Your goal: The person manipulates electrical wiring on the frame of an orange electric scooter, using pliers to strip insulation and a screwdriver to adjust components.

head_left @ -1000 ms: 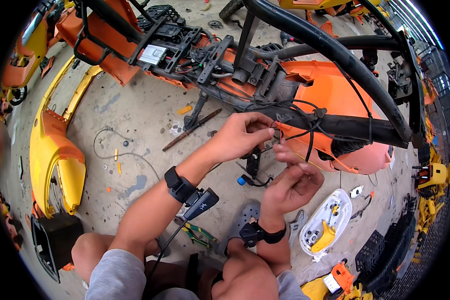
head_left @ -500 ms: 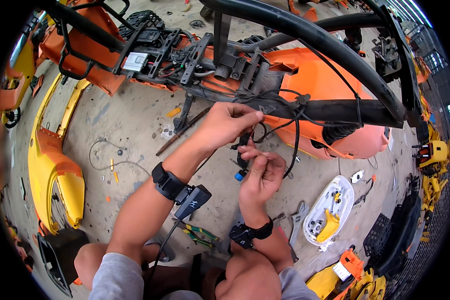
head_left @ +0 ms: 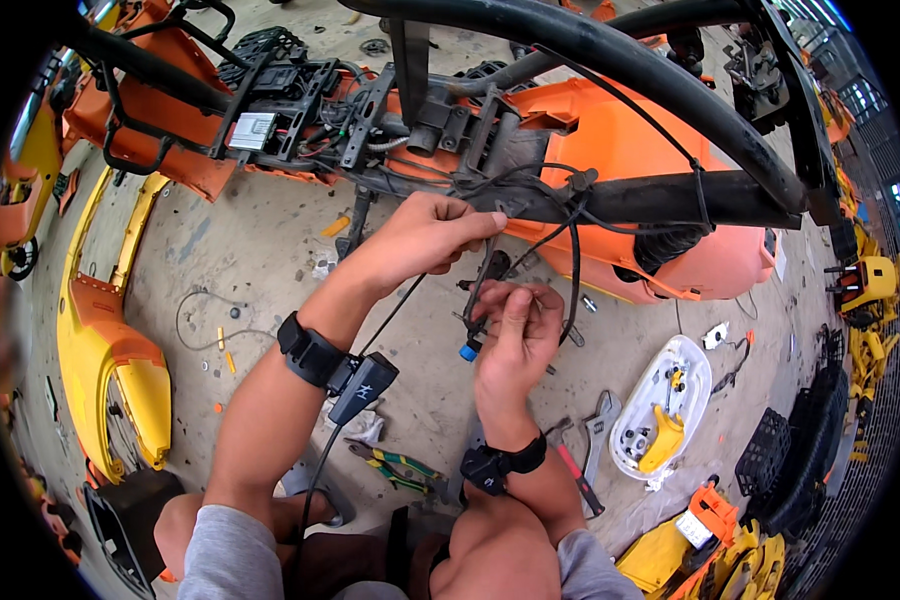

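My left hand (head_left: pixel 428 238) is closed in a pinch beside the black frame tube (head_left: pixel 660 203), on what appears to be a thin black cable (head_left: pixel 485 262). Lower and to the right, my right hand (head_left: pixel 515 330) has its fingers curled around the lower part of that cable. A blue-tipped black end piece (head_left: pixel 468 352) hangs just left of its fingertips. Other black cables loop over the tube and drop past my right hand. Behind the hands lies the vehicle frame with an orange body panel (head_left: pixel 610 115) and a silver box (head_left: pixel 254 131). My fingers partly hide the gripped sections.
Pliers with green-yellow handles (head_left: pixel 398 466), an adjustable wrench (head_left: pixel 600 440) and a red-handled hammer (head_left: pixel 575 475) lie near my knees. A white tub (head_left: pixel 625 462) holds small parts on the right. Yellow body panels (head_left: pixel 120 350) lie at left, beside a black bin (head_left: pixel 135 520).
Both hands have shifted slightly left, the left hand's fingertips most. The view has also moved a little. More of the red-handled hammer now shows.
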Tool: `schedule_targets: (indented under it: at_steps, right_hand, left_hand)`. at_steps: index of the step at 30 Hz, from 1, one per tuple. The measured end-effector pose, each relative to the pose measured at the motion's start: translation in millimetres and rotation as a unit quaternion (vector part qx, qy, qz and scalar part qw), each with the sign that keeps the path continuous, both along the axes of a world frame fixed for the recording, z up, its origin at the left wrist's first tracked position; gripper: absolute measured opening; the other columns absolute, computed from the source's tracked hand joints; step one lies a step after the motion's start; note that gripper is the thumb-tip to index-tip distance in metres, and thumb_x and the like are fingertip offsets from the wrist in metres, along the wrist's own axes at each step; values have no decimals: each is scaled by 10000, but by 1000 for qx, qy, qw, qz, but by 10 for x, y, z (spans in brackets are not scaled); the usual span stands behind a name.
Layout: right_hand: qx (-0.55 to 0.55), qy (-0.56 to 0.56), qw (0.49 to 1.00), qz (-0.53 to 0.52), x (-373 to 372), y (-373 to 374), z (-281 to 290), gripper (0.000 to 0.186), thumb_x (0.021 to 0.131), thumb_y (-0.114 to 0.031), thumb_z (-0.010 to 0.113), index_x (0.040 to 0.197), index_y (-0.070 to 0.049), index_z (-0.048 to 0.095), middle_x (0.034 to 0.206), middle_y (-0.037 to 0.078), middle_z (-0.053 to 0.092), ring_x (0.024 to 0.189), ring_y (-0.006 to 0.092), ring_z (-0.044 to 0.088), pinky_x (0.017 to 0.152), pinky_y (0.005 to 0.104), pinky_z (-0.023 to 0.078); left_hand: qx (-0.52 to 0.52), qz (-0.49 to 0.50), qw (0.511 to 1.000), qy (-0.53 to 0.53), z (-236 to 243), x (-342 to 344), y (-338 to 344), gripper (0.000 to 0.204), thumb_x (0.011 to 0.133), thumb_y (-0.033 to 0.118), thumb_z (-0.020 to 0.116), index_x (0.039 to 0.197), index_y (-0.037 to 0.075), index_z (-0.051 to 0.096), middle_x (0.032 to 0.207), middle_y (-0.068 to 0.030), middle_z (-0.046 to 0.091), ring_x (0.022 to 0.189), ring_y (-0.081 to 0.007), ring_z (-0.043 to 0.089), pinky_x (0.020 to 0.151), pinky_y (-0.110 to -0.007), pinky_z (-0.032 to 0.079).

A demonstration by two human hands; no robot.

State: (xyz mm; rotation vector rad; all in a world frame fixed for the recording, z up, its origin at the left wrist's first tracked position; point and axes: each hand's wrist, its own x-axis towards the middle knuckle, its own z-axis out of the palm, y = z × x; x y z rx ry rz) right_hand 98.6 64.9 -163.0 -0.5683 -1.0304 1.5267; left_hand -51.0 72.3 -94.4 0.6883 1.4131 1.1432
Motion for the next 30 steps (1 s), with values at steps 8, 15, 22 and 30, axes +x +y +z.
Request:
schedule_targets:
  at_steps: [8,15,22,30]
  right_hand:
    - [-75,4,997,10,-154,96,-111,128,985,-134,481,1029,-28,425,907,142,633,847,181,616,772,318,507]
    - [-196,126,965,123,-255,228,-83,177,975,-166,514,1050,-20,448,869,105,610,797,182,596,726,339,508]
    - [-129,48,990,27,-321,200,-85,206,964,-193,541,1046,-14,480,878,93,624,762,164,618,635,306,508]
    - [-45,5,998,45,-276,170,-131,192,976,-195,514,1058,-23,487,897,108,644,801,160,627,622,276,500]
  left_hand:
    - [25,41,999,-22,69,82,-6,165,884,160,583,933,15,520,557,-18,504,368,-52,351,344,-223,244]
    - [-12,88,996,-31,17,41,-48,235,906,209,627,915,-14,552,499,-80,543,333,-109,445,320,-243,370]
    - [-135,24,990,-16,34,-113,-27,383,873,339,661,708,2,587,572,-86,586,388,-131,535,340,-250,428]
    - [-194,-38,979,-42,-45,-139,-47,441,882,463,612,712,56,603,597,-50,584,435,-90,484,396,-225,400]
